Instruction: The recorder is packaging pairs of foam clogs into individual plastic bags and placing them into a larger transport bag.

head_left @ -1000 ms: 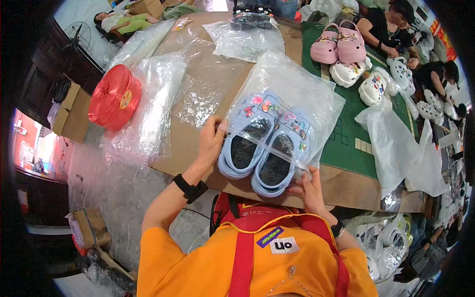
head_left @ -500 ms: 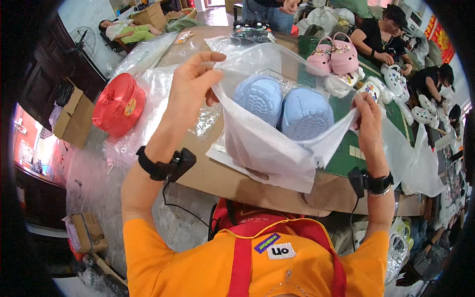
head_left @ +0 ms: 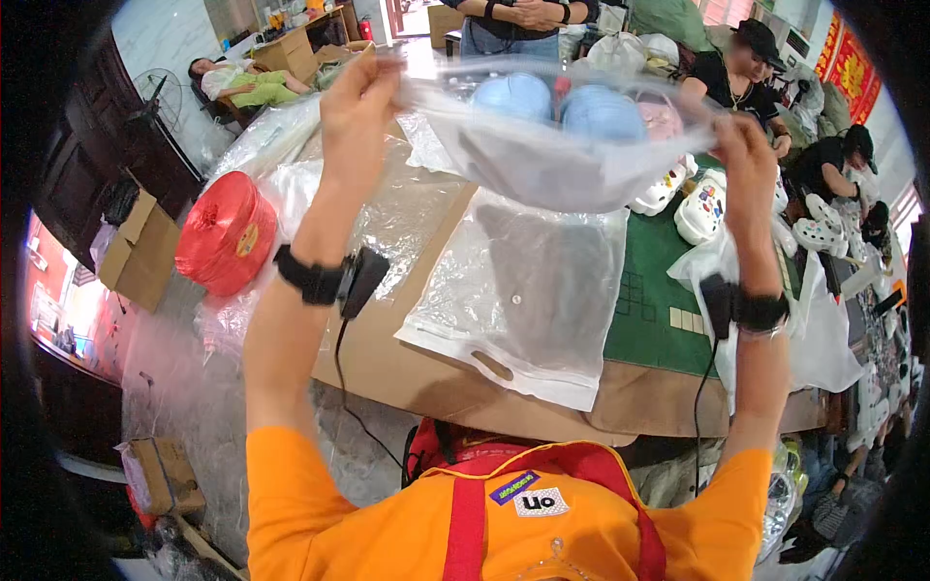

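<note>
With both arms stretched forward, I hold a translucent white plastic bag (head_left: 562, 174) in the air by its two sides. My left hand (head_left: 360, 111) is closed on its left edge, and my right hand (head_left: 744, 160) grips the opposite edge; both are somewhat blurred. Inside sits a pair of light blue clogs: the left clog (head_left: 513, 99) and the right clog (head_left: 603, 114) lie side by side. Below, a flat clear plastic bag (head_left: 523, 281) with a handle cutout rests on the table. White clogs (head_left: 701, 208) with colourful charms stand near my right wrist.
A red roll of plastic twine (head_left: 228, 232) is at the table's left, beside clear plastic sheeting. Cardboard (head_left: 465, 382) and a green mat (head_left: 659, 329) cover the tabletop. People work on the far right, another person stands opposite, and someone reclines at the back left.
Both hands have risen and moved away from me, lifting the bag with the blue clogs off the table. The flat bag beneath now shows. The person opposite has crossed their arms.
</note>
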The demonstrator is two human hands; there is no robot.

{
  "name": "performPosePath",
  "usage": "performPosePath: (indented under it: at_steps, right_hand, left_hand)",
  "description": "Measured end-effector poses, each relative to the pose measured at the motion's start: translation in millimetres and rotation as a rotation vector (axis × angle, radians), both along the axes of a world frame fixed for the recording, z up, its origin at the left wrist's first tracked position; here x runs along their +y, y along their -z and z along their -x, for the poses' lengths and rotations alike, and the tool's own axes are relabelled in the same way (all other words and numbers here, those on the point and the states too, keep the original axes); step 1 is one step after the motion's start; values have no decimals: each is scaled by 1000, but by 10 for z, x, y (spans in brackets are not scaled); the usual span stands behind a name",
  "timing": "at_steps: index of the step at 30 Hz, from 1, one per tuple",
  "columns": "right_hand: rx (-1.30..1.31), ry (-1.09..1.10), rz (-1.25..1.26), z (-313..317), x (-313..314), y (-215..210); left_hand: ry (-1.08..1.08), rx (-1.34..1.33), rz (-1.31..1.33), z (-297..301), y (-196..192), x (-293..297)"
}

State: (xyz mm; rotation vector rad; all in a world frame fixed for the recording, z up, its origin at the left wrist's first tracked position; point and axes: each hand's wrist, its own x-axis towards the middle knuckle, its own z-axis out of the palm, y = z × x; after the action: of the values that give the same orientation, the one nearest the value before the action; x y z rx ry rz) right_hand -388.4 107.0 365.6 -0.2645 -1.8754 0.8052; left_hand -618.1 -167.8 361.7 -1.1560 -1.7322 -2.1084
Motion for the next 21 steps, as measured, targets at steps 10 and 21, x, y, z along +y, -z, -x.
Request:
performPosePath:
  at_steps: [10,21]
  right_hand:
    - [-580,-144,294,-962,-1306,2019]
    - [-693,-341,1136,-1130,-1373,2120]
  left_hand:
    - [124,-726,364,-305,2019,-916]
    - [-287,-12,588,-500,1713,-792]
